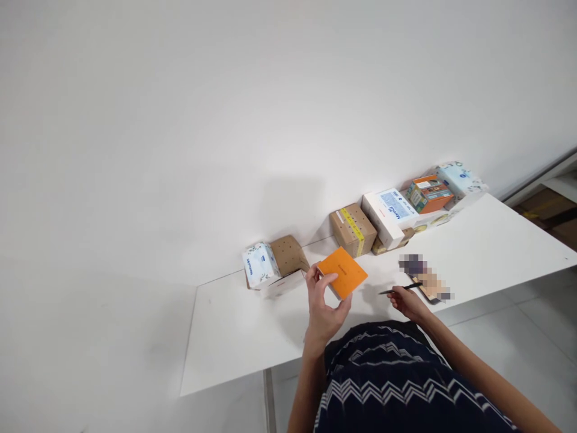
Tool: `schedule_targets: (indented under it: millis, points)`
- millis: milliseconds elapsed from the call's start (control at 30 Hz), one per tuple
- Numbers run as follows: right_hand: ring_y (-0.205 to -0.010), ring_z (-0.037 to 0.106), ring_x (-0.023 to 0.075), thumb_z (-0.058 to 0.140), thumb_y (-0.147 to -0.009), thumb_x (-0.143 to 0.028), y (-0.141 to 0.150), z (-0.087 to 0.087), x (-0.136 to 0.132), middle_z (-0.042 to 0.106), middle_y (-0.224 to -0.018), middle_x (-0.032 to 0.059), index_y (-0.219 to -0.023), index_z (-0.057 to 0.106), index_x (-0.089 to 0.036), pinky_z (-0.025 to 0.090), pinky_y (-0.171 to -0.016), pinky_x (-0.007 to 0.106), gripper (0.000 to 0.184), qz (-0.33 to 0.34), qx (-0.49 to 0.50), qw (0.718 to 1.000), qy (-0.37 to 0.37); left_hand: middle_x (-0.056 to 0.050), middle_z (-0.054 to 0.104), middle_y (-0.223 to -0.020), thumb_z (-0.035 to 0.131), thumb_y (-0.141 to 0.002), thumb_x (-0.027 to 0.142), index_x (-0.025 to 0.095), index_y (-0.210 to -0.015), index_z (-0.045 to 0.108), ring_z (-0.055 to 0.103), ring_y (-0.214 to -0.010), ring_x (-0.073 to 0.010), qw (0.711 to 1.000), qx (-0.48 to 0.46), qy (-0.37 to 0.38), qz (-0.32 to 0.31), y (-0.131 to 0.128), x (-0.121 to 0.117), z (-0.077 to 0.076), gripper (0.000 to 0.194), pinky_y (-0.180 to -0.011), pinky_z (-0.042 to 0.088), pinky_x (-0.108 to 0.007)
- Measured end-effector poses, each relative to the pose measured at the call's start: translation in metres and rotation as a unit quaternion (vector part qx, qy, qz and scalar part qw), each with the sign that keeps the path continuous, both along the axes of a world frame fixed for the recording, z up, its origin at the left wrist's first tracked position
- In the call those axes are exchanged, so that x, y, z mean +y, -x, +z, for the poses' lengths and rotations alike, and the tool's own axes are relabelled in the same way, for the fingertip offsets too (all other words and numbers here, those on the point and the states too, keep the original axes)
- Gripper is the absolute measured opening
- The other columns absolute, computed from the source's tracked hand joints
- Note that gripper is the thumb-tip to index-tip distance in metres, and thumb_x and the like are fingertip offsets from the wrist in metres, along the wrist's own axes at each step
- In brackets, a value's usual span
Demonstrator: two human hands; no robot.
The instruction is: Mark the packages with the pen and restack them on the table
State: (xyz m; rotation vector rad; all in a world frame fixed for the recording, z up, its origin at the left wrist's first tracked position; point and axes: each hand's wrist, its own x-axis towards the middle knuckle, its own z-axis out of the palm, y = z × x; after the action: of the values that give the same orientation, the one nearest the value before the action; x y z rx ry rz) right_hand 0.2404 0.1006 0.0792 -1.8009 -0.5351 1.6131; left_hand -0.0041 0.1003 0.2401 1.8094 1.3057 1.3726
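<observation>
Zigzag-patterned shirt covers the near edge of the desk. At the desk's back stands a taped cardboard box. Above the desk, the left hand grips an orange notebook; the right hand pinches a black pen.

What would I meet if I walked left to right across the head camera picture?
Blue-and-white pack → brown cardboard → flat orange square in the left hand → black pen in the right hand → second blue-and-white pack.

Left hand in a wide grip, right hand in a fingertip pinch, forearms bare
</observation>
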Motion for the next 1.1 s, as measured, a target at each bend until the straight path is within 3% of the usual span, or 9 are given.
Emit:
schedule_targets:
  millis: [167,333,433,500,600,700,833,967,1100]
  points:
    - [-0.042,0.048,0.0123,0.057,-0.072,-0.03,-0.012,0.033,-0.009,0.058,-0.053,0.0016,-0.062,0.046,-0.023,0.043,-0.042,0.026,0.016,-0.115,0.087,0.987,-0.065,-0.011,0.034,-0.133,0.068,-0.072,0.014,0.026,-0.114,0.049,0.037,-0.131,-0.029,1.0,0.012,-0.018,-0.017,-0.009,0.007,-0.002,0.048,-0.102,0.04,-0.047]
    - [-0.041,0.045,0.0094,0.064,-0.07,-0.034,-0.005,0.07,0.0,0.054,-0.05,-0.0034,-0.068,0.046,-0.022,0.035,-0.039,0.022,0.021,-0.159,0.137,0.969,-0.128,-0.011,0.033,-0.135,0.067,-0.07,0.011,0.027,-0.114,0.049,0.036,-0.132,-0.03,0.998,0.03,-0.045,-0.036,-0.016,0.008,0.001,0.05,-0.104,0.037,-0.051]
    - [-0.041,0.045,0.0091,0.066,-0.075,-0.042,0.005,0.092,0.003,0.058,-0.053,-0.0028,-0.08,0.055,-0.021,0.034,-0.039,0.022,0.024,-0.127,0.139,0.964,-0.188,-0.011,0.034,-0.135,0.068,-0.071,0.013,0.027,-0.114,0.05,0.037,-0.132,-0.0304,0.998,0.027,-0.051,-0.032,-0.016,0.006,0.001,0.049,-0.104,0.037,-0.051]
    - [-0.047,0.051,0.0111,0.063,-0.079,-0.048,0.012,0.105,0.004,0.065,-0.063,0.0005,-0.089,0.059,-0.021,0.04,-0.044,0.024,0.029,-0.093,0.106,0.961,-0.239,-0.011,0.037,-0.133,0.07,-0.071,0.016,0.027,-0.114,0.051,0.039,-0.13,-0.0296,0.999,0.006,-0.031,-0.022,-0.016,0.004,0.001,0.049,-0.103,0.038,-0.05]
    - [-0.074,0.064,0.0178,0.058,-0.085,-0.05,0.023,0.124,0.0,0.07,-0.094,0.0068,-0.098,0.061,-0.022,0.053,-0.067,0.033,0.031,-0.014,0.02,0.953,-0.303,-0.009,0.045,-0.128,0.073,-0.073,0.026,0.026,-0.119,0.05,0.048,-0.122,-0.0265,0.993,-0.094,0.067,-0.004,-0.015,0.001,0.003,0.052,-0.099,0.044,-0.044]
    - [-0.107,0.061,0.0243,0.053,-0.088,-0.049,0.033,0.14,-0.007,0.059,-0.126,0.0097,-0.115,0.057,-0.026,0.05,-0.091,0.042,0.036,0.102,-0.003,0.921,-0.375,-0.008,0.054,-0.122,0.067,-0.079,0.041,0.026,-0.124,0.046,0.059,-0.104,-0.0207,0.957,-0.217,0.194,0.007,-0.015,0.0,0.005,0.051,-0.086,0.051,-0.035]
    - [-0.118,0.055,0.0259,0.059,-0.085,-0.048,0.045,0.151,-0.016,0.051,-0.136,0.0099,-0.127,0.048,-0.028,0.047,-0.099,0.041,0.048,0.163,0.026,0.894,-0.418,-0.01,0.056,-0.124,0.05,-0.086,0.058,0.026,-0.128,0.045,0.062,-0.09,-0.0184,0.925,-0.242,0.293,0.009,-0.017,0.0,0.004,0.053,-0.058,0.051,-0.025]
    - [-0.107,0.061,0.0249,0.059,-0.085,-0.047,0.048,0.149,-0.017,0.062,-0.119,0.0066,-0.124,0.049,-0.028,0.053,-0.089,0.037,0.044,0.109,0.009,0.924,-0.367,-0.01,0.054,-0.132,0.041,-0.089,0.061,0.027,-0.135,0.046,0.061,-0.093,-0.0197,0.907,-0.284,0.312,-0.013,-0.018,0.0,0.003,0.057,-0.056,0.049,-0.024]
    - [-0.1,0.063,0.0249,0.054,-0.086,-0.052,0.046,0.141,-0.017,0.066,-0.112,0.005,-0.129,0.048,-0.03,0.057,-0.077,0.035,0.049,0.058,0.033,0.947,-0.315,-0.007,0.054,-0.131,0.049,-0.09,0.047,0.028,-0.135,0.05,0.057,-0.078,-0.0128,0.924,-0.253,0.283,-0.042,-0.013,0.001,0.004,0.048,-0.062,0.048,-0.025]
